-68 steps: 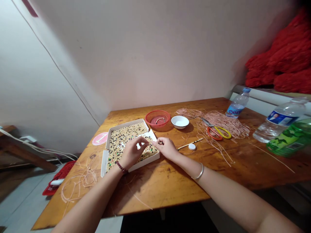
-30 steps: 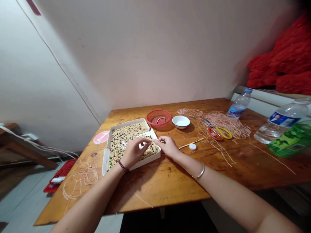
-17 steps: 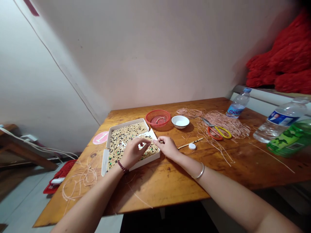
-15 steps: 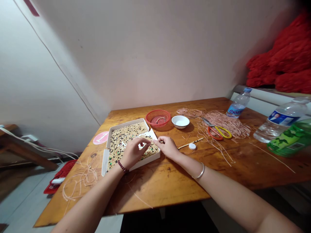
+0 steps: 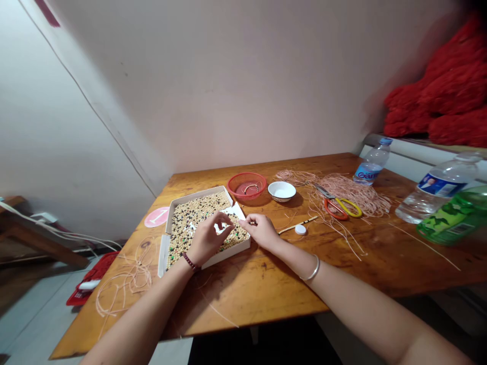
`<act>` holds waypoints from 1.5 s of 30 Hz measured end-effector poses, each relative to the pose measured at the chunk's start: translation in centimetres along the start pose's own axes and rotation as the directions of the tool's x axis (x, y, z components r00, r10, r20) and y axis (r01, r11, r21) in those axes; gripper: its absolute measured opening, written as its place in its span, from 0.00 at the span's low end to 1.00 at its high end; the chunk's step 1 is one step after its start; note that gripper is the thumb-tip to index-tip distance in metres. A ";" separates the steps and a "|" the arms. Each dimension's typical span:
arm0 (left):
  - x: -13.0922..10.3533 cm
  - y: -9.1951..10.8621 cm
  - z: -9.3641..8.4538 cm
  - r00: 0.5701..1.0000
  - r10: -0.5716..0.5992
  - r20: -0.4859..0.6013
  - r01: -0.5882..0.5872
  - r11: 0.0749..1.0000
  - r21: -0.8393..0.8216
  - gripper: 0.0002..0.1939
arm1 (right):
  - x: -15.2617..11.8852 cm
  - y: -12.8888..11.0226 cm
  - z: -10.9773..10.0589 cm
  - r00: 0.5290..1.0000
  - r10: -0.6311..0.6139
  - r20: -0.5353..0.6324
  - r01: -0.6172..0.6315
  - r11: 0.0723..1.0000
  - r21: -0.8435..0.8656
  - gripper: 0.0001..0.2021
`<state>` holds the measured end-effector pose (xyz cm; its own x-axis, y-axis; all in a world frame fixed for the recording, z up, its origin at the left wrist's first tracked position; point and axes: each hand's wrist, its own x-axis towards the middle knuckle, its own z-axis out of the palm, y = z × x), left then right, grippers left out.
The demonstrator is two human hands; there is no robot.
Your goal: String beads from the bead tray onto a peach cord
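My left hand (image 5: 211, 234) is over a shallow white cardboard box (image 5: 243, 247) of small beads (image 5: 198, 205), mostly cream with some dark and green. Its thumb and forefinger curve toward each other with a small gap, and no held thing shows between them. At the box's right edge, my right hand (image 5: 261, 230) has its thumb and forefinger pinched together, on what looks like the thin end of a beaded cord. A string of cream and dark beads (image 5: 300, 224) lies on the table behind that wrist; its link to the fingers is hidden.
Behind the box stand a red basket (image 5: 247, 196) with a beaded loop and a white bowl (image 5: 282, 190). Scissors (image 5: 342, 208) rest by a pile of pink cords (image 5: 353, 190). A white cap (image 5: 300, 230) is nearby. Several bottles (image 5: 437, 190) stand right; loose cords (image 5: 131, 279) lie left.
My left thumb and forefinger have parted slightly, after being nearly together at their tips. The right hand keeps its pinch in about the same place. The view has shifted a little.
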<state>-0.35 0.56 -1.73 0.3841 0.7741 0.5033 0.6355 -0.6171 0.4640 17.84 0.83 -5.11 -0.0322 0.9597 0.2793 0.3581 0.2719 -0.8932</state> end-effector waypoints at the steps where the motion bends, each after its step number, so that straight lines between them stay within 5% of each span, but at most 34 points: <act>1: 0.0 0.0 0.0 1.000 -0.001 0.002 0.001 1.000 0.004 0.04 | 0.0 0.0 0.0 1.000 -0.001 -0.003 0.001 1.000 -0.002 0.17; 28: -0.1 0.1 -0.1 0.995 0.067 0.070 -0.070 0.997 0.039 0.05 | -0.1 0.4 0.1 0.993 -0.013 0.115 0.014 1.000 -0.008 0.15; 45: -0.3 -0.2 0.0 0.991 0.076 0.106 -0.077 0.997 0.004 0.06 | -0.2 -0.1 0.1 0.976 0.097 0.192 -0.104 0.994 0.026 0.12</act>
<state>-0.54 0.46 -1.95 0.5002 0.7355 0.4570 0.6069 -0.6742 0.4208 17.77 0.62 -5.12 -0.1761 0.9773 0.1180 0.3356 0.1723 -0.9261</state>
